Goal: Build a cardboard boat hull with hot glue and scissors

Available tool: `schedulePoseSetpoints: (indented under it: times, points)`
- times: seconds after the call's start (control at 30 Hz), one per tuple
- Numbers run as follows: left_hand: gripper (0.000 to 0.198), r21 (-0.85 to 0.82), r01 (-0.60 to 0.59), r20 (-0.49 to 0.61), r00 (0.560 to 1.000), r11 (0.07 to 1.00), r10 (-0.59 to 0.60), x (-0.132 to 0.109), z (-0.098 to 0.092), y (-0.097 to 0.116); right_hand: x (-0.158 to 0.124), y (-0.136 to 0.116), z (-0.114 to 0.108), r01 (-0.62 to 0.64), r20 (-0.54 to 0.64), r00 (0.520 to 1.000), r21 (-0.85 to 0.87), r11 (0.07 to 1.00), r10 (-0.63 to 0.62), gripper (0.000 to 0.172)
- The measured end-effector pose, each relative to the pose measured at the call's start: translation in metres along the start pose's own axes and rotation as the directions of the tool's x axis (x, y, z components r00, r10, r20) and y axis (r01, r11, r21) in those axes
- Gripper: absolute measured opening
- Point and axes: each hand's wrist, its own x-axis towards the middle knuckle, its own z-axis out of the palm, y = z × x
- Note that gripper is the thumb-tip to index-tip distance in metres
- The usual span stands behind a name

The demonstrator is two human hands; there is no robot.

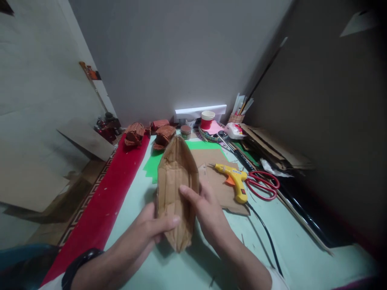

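A boat-shaped cardboard hull (173, 185), brown and pointed at both ends, is held up over the table with its hollow side toward me. My left hand (151, 225) grips its lower left wall, thumb pressed inside near the bottom. On the right wall, my right hand (205, 209) is closed, its thumb lying inside the hull. The fingers behind the cardboard are mostly hidden. To the right, a yellow hot glue gun (234, 177) lies on a flat cardboard sheet (232, 201), close to scissors (263, 185) with red handles.
Reddish-brown crafted pieces (165, 136) sit at the back left. Green paper (151, 167) lies under the cardboard. A red cup (207, 120) stands by the wall. Stacked cardboard (272, 147) and a black glossy panel (311, 213) line the right. The glue gun's cord (269, 237) runs toward me.
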Motion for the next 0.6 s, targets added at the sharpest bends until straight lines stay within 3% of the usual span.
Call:
schedulePoseSetpoints:
  times: [0.13,0.27,0.47,0.6]
  points:
    - [0.049,-0.033,0.068,0.057,0.996,0.997,-0.066,-0.002,0.001,-0.007,-0.002,0.002,-0.001,-0.008,-0.051,0.999,-0.056,0.998,0.006,0.036]
    - [0.052,-0.042,0.062,0.013,0.998,0.997,-0.061,-0.003,-0.002,-0.015,-0.008,0.005,0.008,0.024,-0.085,0.996,-0.131,0.991,-0.035,0.041]
    - [0.078,-0.058,0.055,-0.081,0.995,0.997,-0.060,-0.003,-0.002,-0.016,-0.011,0.014,0.023,0.071,-0.150,0.984,-0.181,0.981,-0.099,0.040]
    - [0.102,-0.075,0.094,-0.127,0.987,0.993,-0.103,0.000,0.003,-0.017,-0.010,0.017,0.016,0.054,-0.116,0.990,-0.189,0.981,-0.077,0.041]
